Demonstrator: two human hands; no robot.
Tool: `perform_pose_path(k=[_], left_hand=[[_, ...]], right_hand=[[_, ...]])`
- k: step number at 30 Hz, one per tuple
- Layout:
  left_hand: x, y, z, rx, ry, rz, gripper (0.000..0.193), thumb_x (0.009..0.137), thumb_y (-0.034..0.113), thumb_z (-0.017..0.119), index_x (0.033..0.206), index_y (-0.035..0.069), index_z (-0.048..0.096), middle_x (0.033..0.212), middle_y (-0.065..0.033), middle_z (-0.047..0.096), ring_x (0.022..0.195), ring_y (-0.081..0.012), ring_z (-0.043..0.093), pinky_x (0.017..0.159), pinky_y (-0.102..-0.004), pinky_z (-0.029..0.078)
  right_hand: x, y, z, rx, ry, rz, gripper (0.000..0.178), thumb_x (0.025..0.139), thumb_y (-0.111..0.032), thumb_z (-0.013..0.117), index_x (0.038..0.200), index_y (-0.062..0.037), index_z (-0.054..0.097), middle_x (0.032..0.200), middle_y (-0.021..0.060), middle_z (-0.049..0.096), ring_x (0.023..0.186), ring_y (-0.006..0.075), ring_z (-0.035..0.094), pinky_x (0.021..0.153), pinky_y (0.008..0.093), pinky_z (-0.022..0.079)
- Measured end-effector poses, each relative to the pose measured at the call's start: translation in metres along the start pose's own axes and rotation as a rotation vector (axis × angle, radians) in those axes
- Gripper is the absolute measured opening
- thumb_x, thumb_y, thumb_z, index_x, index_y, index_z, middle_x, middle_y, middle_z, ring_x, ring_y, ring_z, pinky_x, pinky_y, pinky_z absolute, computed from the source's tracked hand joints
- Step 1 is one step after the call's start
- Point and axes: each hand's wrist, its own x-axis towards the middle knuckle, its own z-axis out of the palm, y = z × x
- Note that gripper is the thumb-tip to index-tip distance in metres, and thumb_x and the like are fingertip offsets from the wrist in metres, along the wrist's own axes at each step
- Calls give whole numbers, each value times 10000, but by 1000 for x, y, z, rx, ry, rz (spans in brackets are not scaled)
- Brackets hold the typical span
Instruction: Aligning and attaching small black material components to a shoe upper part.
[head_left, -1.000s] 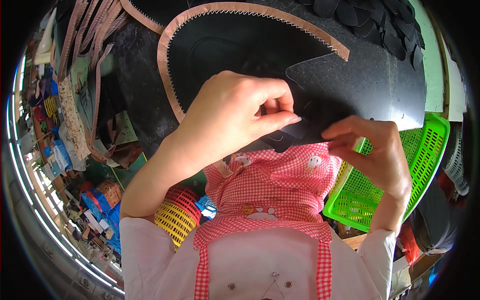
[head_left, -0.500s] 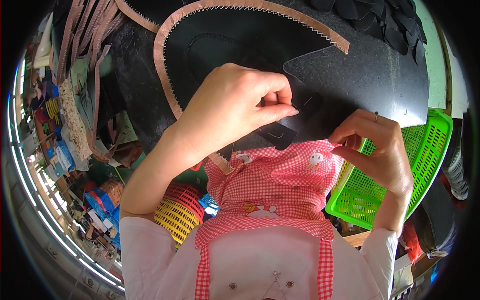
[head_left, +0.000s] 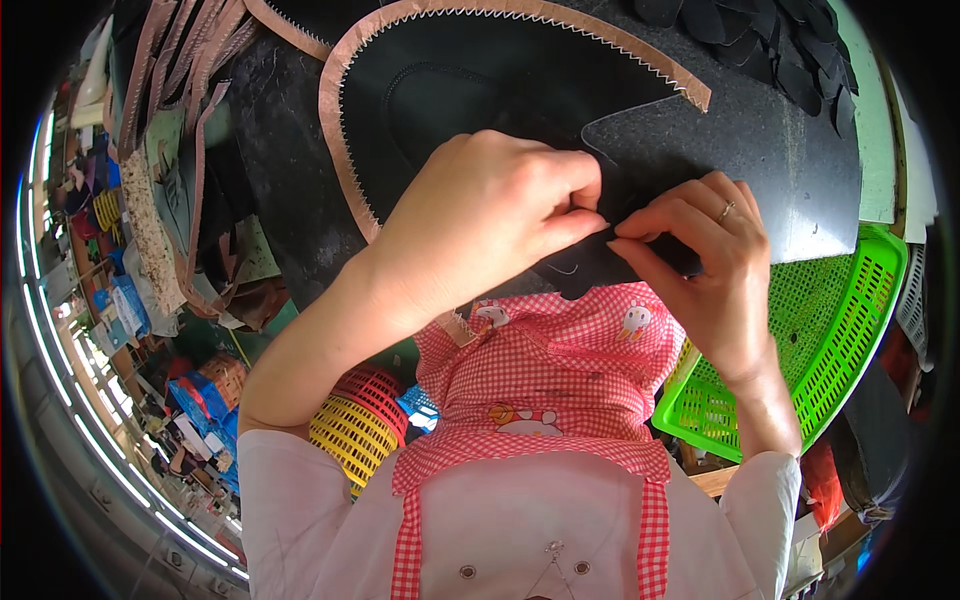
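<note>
A black sheet piece (head_left: 460,110) lies on the dark work surface, its curved edge bound by a tan strip (head_left: 335,110) with white zigzag stitching. Over its near right side, my left hand (head_left: 490,200) is closed with thumb and forefinger pinched together. Just right of those fingertips, my right hand (head_left: 700,235) is also closed in a pinch, a small gap between the two. Whatever they grip is dark against dark and too small to name. Below the fingers, a small black piece (head_left: 575,272) with a short pale thread-like line hangs over the near edge, by my checked apron (head_left: 540,350).
Small black rounded pieces (head_left: 770,50) are heaped at the far right. Tan stitched strips (head_left: 185,60) hang at the far left. A green plastic basket (head_left: 840,350) sits to the right, and stacked yellow and red baskets (head_left: 355,440) stand low on the left.
My right hand has moved left and up from the near edge, its pinch now beside my left fingertips. The left hand and the tan-edged piece have shifted slightly right.
</note>
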Motion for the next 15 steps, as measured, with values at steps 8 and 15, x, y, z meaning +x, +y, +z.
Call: perform_pose_path(k=[8, 15], left_hand=[[-23, -21, -26, 176, 326, -146, 372, 762, 131, 899, 947, 73, 582, 827, 22, 581, 695, -76, 532, 627, -239, 461], [-25, -32, -73, 465, 491, 50, 345, 773, 92, 868, 1013, 70, 621, 982, -6, 645, 869, -140, 598, 748, -279, 425]], right_hand=[[-5, -9, 8, -88, 9, 11, 177, 720, -63, 814, 845, -136, 711, 860, -18, 646, 848, 211, 595, 802, 359, 430], [-10, -10, 15, -59, 19, -121, 275, 731, -21, 800, 980, -127, 749, 943, 2, 660, 842, 202, 620, 785, 346, 444]])
